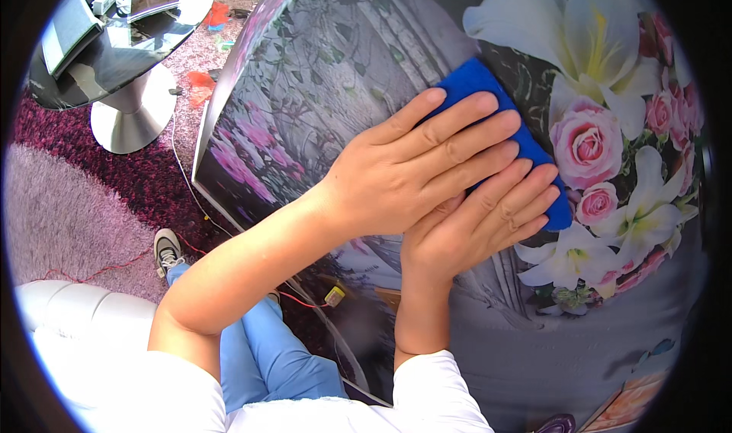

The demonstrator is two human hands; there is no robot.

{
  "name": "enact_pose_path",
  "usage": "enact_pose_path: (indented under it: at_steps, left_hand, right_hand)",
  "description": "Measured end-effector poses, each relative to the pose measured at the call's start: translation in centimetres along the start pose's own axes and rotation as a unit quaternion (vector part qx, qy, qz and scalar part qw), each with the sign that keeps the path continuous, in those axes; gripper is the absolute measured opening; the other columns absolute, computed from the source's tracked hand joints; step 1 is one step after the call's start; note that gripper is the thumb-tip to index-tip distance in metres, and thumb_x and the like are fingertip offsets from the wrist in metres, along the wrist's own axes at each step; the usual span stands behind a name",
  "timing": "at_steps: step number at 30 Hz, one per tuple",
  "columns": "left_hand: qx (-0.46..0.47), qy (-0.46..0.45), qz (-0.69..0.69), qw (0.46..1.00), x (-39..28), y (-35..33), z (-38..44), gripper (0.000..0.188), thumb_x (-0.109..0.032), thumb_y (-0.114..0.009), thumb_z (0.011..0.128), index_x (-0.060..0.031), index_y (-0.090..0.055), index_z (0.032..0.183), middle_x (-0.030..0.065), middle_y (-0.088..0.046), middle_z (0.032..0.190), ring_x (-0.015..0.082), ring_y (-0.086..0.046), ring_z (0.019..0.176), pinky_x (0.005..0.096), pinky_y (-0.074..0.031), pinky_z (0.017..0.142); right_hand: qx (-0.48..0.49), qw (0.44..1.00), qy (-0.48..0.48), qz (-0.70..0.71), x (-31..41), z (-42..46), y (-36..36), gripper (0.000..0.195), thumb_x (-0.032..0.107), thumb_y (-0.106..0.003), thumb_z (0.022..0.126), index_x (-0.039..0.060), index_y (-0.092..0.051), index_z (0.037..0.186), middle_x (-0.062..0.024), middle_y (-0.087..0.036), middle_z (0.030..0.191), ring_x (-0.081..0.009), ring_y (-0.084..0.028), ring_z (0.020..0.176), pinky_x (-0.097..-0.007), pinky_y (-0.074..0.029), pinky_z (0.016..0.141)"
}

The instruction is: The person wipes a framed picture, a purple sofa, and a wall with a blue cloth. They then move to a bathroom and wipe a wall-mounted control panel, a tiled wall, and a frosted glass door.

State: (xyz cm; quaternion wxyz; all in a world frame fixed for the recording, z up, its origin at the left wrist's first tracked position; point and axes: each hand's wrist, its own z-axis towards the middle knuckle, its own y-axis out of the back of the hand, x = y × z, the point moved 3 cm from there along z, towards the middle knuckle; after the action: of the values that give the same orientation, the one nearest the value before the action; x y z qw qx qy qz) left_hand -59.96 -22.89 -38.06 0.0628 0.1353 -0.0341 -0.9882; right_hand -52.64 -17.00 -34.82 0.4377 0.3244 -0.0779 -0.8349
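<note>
A folded blue cloth [477, 81] lies flat against a broad surface printed with lilies, roses and stonework [343, 78]. My left hand [423, 158] rests on the cloth, palm down, with the fingers nearly straight and only slightly parted. Just below and to the right, my right hand [472, 218] presses on the lower part of the cloth, its thumb partly under my left hand. Neither hand visibly grips the cloth; the palms are hidden. The cloth's lower corner touches the printed white and pink flowers.
A round glossy table [120, 61] with a metal base holds several items at the upper left. A purple shag rug [74, 204] covers the floor. Red and white cables run near my feet, one with a yellow plug-like piece [334, 297]. A white padded seat [86, 307] stands at the left.
</note>
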Motion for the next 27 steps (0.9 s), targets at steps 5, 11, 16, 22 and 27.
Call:
enact_pose_path:
  at_steps: [5,11,16,22,27]
  left_hand:
    - [-0.004,0.072,0.026,0.997,1.5,-0.8,-6.5,0.038,-0.029,-0.045,0.086,-0.0128,-0.056,0.118,0.0046,-0.046,0.132,0.0216,-0.038,0.127,0.0407,-0.018,0.108]
    - [-0.004,0.078,0.034,0.996,3.9,-0.5,-10.0,0.036,-0.029,-0.04,0.09,-0.0127,-0.057,0.117,0.006,-0.047,0.131,0.0239,-0.038,0.126,0.0421,-0.017,0.109]
    - [-0.041,0.077,0.039,0.995,6.9,2.3,-3.1,0.039,-0.028,-0.041,0.089,-0.0092,-0.055,0.12,0.0108,-0.045,0.132,0.0287,-0.036,0.127,0.0424,-0.015,0.109]
    - [-0.044,0.103,0.044,0.993,9.1,2.7,-5.6,0.039,-0.026,-0.04,0.088,-0.0107,-0.054,0.121,0.0076,-0.045,0.133,0.024,-0.036,0.128,0.0426,-0.013,0.11]
    - [-0.002,0.159,0.064,0.985,9.6,0.5,-18.0,0.042,-0.028,-0.044,0.087,-0.0035,-0.052,0.12,0.0187,-0.039,0.135,0.0378,-0.027,0.13,0.0487,-0.013,0.108]
  right_hand:
    - [0.021,0.999,0.034,-0.006,2.5,-4.7,-2.6,0.05,0.025,-0.036,0.092,-0.0055,-0.033,0.132,-0.0249,-0.028,0.139,-0.0437,-0.02,0.131,-0.053,-0.004,0.106]
    - [0.037,0.997,0.062,-0.004,5.4,-6.7,-4.4,0.045,0.022,-0.04,0.091,-0.0046,-0.041,0.127,-0.0225,-0.036,0.135,-0.0413,-0.026,0.129,-0.0535,-0.007,0.105]
    - [0.027,0.999,0.036,0.013,7.3,1.6,-3.0,0.049,0.024,-0.037,0.093,-0.0075,-0.035,0.131,-0.0275,-0.03,0.138,-0.0425,-0.022,0.131,-0.0513,-0.006,0.106]
    - [0.016,0.998,0.054,0.007,9.7,0.5,-4.8,0.043,0.023,-0.037,0.094,-0.0033,-0.042,0.127,-0.0234,-0.038,0.134,-0.041,-0.03,0.128,-0.0515,-0.01,0.105]
    - [0.096,0.982,0.157,0.048,12.0,-8.5,-7.9,0.04,0.019,-0.043,0.09,0.0018,-0.046,0.126,-0.0171,-0.043,0.133,-0.0358,-0.037,0.124,-0.0505,-0.016,0.104]
